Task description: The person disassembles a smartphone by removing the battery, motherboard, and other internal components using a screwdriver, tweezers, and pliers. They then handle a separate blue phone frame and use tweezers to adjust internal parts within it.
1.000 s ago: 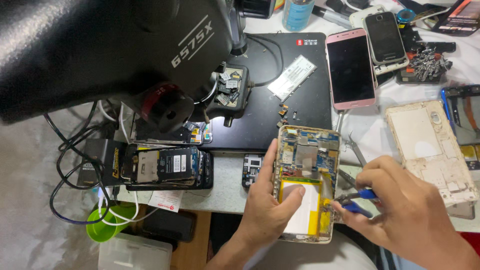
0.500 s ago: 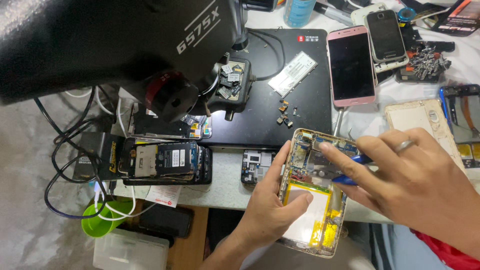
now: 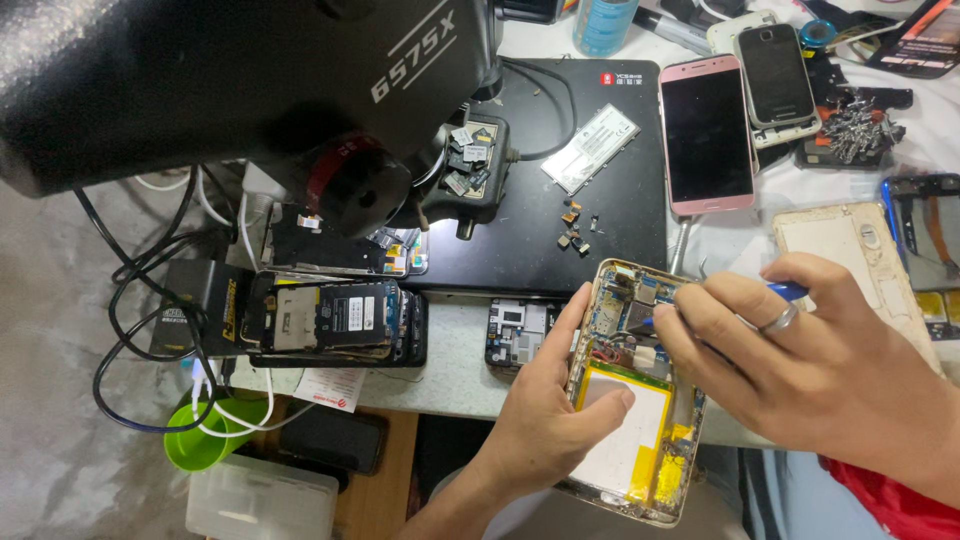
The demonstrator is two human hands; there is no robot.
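Phone repair bench. My worktop is a black mat (image 3: 560,215) on a white table (image 3: 450,370), under the big black microscope head (image 3: 230,90). Around it lie a pink phone (image 3: 706,135), a dark phone (image 3: 775,72), opened handsets stacked at the near edge (image 3: 335,320), a bare back cover (image 3: 850,250), loose small chips (image 3: 574,228) and a heap of screws and metal bits (image 3: 858,125). Tangled black cables (image 3: 130,300) hang off the side.
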